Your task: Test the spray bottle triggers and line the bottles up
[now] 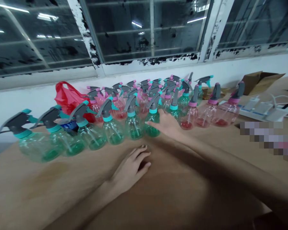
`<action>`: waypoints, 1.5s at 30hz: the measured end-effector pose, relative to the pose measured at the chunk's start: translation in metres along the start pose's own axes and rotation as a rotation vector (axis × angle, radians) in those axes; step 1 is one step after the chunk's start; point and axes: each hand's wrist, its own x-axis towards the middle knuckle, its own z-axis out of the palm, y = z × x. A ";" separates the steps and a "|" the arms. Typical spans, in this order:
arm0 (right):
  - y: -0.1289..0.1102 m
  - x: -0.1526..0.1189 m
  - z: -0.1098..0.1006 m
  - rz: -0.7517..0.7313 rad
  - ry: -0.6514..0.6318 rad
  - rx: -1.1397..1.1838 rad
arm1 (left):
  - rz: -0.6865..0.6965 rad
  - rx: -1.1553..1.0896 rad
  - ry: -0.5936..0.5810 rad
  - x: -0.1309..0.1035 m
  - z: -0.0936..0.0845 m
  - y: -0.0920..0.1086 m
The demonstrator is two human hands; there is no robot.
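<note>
My right hand (169, 125) is wrapped around the body of a green spray bottle (153, 130). Its thumb lies across the front, and the other fingers are partly hidden behind the bottle. That bottle stands upright at the right end of a front row of green bottles with grey trigger heads and teal collars. Nearest on its left is another green spray bottle (134, 127). My left hand (128, 167) rests low over the tabletop in front of the row, fingers loosely extended and holding nothing.
Pink spray bottles (202, 118) stand right of my right hand, with more bottles behind. A red plastic bag (68, 97) sits at the back left. White power strips (261, 110) and an open cardboard box (260, 83) lie at the right of the wooden table (86, 179).
</note>
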 end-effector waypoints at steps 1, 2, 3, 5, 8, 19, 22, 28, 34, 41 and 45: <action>0.000 -0.002 -0.002 0.003 -0.011 -0.024 | -0.019 -0.022 0.018 -0.001 -0.003 0.002; -0.001 -0.006 -0.004 0.002 -0.021 -0.048 | -0.037 -0.031 0.034 -0.001 -0.006 0.005; -0.001 -0.010 -0.006 -0.010 -0.028 -0.070 | -0.058 -0.037 0.053 -0.001 -0.010 0.008; 0.000 -0.023 -0.009 -0.068 -0.027 -0.111 | -0.118 -0.085 0.112 0.000 -0.018 0.014; 0.003 -0.048 -0.011 -0.208 0.013 -0.173 | -0.190 -0.254 0.223 0.008 -0.029 0.020; -0.009 -0.121 -0.010 -0.454 0.146 -0.012 | -0.057 -0.508 0.221 0.040 -0.046 0.056; -0.015 -0.126 -0.002 -0.477 0.215 0.020 | -0.034 -0.576 0.218 0.035 -0.050 0.068; -0.029 -0.124 0.011 -0.520 0.255 0.145 | -0.053 -0.709 0.253 0.029 -0.057 0.073; -0.015 -0.110 0.010 -0.655 -0.027 0.404 | -0.045 -0.663 0.279 0.030 -0.056 0.061; 0.051 -0.088 -0.007 -0.610 -0.300 0.416 | -0.127 -0.576 0.225 0.034 -0.062 0.063; 0.076 -0.078 0.000 -0.560 -0.308 0.325 | -0.145 -0.576 0.212 0.046 -0.061 0.054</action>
